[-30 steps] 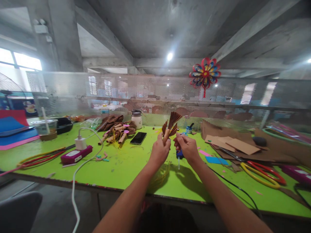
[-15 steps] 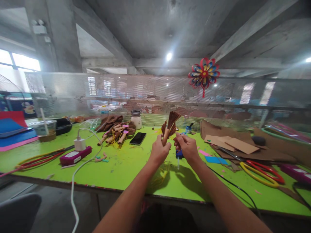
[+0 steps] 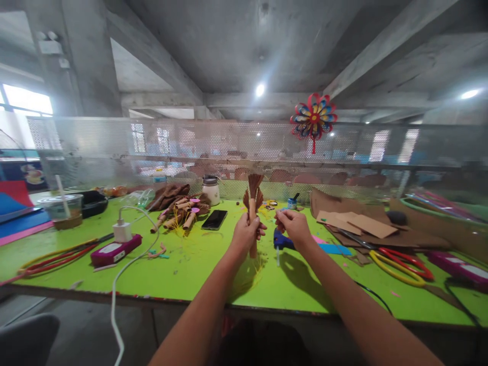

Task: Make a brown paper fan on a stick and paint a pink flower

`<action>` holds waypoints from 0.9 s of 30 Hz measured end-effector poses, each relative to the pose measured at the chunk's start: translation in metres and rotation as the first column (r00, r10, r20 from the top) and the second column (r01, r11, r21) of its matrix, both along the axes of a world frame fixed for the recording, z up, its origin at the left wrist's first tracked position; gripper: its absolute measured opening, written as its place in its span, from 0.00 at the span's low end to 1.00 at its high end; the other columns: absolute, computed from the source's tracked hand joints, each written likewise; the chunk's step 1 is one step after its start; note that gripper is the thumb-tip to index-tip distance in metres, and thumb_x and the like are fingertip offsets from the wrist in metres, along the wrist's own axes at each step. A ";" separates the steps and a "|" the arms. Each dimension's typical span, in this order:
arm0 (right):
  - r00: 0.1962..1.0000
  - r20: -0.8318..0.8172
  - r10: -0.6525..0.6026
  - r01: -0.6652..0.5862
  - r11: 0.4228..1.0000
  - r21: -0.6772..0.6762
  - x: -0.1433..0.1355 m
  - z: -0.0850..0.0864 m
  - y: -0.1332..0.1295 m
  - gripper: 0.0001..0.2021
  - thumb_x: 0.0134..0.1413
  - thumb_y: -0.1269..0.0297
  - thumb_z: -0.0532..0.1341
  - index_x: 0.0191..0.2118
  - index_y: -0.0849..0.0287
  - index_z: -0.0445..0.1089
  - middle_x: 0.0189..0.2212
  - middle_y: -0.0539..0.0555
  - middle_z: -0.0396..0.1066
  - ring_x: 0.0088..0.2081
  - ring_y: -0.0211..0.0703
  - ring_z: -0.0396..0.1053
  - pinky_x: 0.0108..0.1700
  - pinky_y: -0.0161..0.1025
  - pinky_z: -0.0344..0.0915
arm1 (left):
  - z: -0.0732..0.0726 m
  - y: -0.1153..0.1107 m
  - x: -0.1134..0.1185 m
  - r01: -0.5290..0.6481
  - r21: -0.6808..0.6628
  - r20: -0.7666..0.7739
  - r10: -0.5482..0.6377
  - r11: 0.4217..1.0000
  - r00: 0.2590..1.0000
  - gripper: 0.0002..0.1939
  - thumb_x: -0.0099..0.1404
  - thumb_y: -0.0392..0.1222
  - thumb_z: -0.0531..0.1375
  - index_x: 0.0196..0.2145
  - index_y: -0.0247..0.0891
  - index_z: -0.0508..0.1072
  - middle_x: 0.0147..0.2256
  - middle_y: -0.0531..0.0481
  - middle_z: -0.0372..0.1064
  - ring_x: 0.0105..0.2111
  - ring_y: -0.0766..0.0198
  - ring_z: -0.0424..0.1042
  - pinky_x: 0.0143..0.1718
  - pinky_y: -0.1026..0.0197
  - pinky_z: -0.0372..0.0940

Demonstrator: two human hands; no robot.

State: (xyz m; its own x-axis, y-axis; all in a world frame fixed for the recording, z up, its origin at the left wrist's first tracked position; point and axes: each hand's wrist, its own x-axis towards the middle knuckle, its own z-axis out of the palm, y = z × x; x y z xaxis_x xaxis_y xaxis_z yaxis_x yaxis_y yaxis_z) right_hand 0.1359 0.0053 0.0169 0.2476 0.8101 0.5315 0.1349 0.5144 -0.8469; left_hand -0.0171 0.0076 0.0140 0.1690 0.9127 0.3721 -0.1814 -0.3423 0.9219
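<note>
My left hand (image 3: 245, 235) is wrapped round a brown paper tube figure (image 3: 252, 206), held upright above the near middle of the table. Pleated paper fans spread from the tube's top and sides, and its lower end shows below my fingers. To its right, apart from it, my right hand (image 3: 294, 226) has its fingers curled and pressed together; whatever they may hold is too small to make out. Just below that hand a blue hot glue gun (image 3: 282, 240) rests on the green table (image 3: 175, 277), its body partly hidden. Yellow strands (image 3: 258, 269) lie beneath the tube.
Left of centre are a pile of similar paper tubes (image 3: 188, 218), a phone (image 3: 214, 219) and a jug (image 3: 211, 190). A white cable (image 3: 116, 284) runs over the front edge from a purple power strip (image 3: 116, 250). Scissors (image 3: 400, 267) and cardboard sheets (image 3: 371, 227) lie right.
The tube figure has gone from tilted to upright and sits a little further left, with its lower end now showing. My right hand has drawn slightly away from it.
</note>
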 end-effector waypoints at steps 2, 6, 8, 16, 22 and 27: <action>1.000 0.028 -0.003 0.004 1.000 -0.017 0.003 0.006 0.002 0.20 0.40 0.46 0.65 0.20 0.62 0.69 0.15 0.50 0.66 0.16 0.35 0.62 0.18 0.32 0.59 | 0.003 -0.002 -0.002 0.012 -0.018 0.016 -0.011 1.000 1.000 0.09 0.61 0.41 0.59 0.35 0.35 0.62 0.26 0.50 0.72 0.22 0.69 0.70 0.23 0.68 0.62; 0.997 0.077 -0.020 0.022 1.000 -0.018 0.007 0.014 0.005 0.20 0.41 0.46 0.63 0.21 0.62 0.69 0.15 0.50 0.66 0.18 0.36 0.63 0.20 0.33 0.59 | 0.004 -0.002 -0.004 0.046 -0.042 0.064 -0.043 0.998 0.997 0.13 0.58 0.42 0.63 0.35 0.32 0.66 0.28 0.46 0.73 0.25 0.67 0.72 0.24 0.67 0.63; 0.996 0.080 -0.035 0.037 0.999 -0.013 0.010 0.013 0.008 0.19 0.42 0.47 0.62 0.22 0.61 0.69 0.16 0.50 0.66 0.19 0.37 0.63 0.21 0.34 0.60 | 0.002 0.000 -0.005 0.061 -0.056 0.087 -0.056 0.997 0.995 0.15 0.55 0.44 0.64 0.35 0.31 0.67 0.28 0.45 0.74 0.25 0.66 0.73 0.24 0.67 0.63; 0.978 0.142 -0.153 0.158 0.987 -0.029 0.034 -0.029 0.026 0.15 0.43 0.54 0.61 0.17 0.60 0.68 0.14 0.51 0.65 0.19 0.40 0.63 0.23 0.36 0.59 | -0.001 0.005 -0.010 0.029 -0.148 0.125 -0.011 0.989 0.992 0.22 0.51 0.48 0.67 0.39 0.33 0.68 0.23 0.50 0.72 0.20 0.70 0.68 0.23 0.68 0.60; 0.977 0.147 -0.156 0.153 0.988 0.037 0.032 -0.026 0.022 0.14 0.45 0.53 0.60 0.22 0.60 0.69 0.17 0.51 0.66 0.22 0.40 0.63 0.26 0.37 0.61 | 0.000 0.004 -0.009 0.079 -0.181 0.108 -0.060 0.980 0.992 0.26 0.49 0.49 0.68 0.42 0.33 0.68 0.22 0.52 0.70 0.19 0.71 0.66 0.21 0.69 0.59; 0.994 0.080 -0.080 0.067 0.986 0.154 0.015 -0.009 0.008 0.16 0.49 0.50 0.61 0.25 0.60 0.70 0.19 0.50 0.67 0.23 0.39 0.64 0.28 0.37 0.63 | -0.003 0.005 -0.004 0.127 -0.183 0.065 -0.117 0.975 0.991 0.29 0.47 0.49 0.68 0.43 0.31 0.68 0.19 0.53 0.68 0.17 0.70 0.65 0.20 0.68 0.58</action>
State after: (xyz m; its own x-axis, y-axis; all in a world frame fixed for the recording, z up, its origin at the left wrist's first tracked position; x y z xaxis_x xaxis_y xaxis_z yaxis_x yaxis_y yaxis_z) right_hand 0.1514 0.0135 0.0075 0.2515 0.7003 0.6681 0.2459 0.6214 -0.7439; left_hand -0.0212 0.0129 0.0105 0.2682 0.9405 0.2086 -0.2615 -0.1373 0.9554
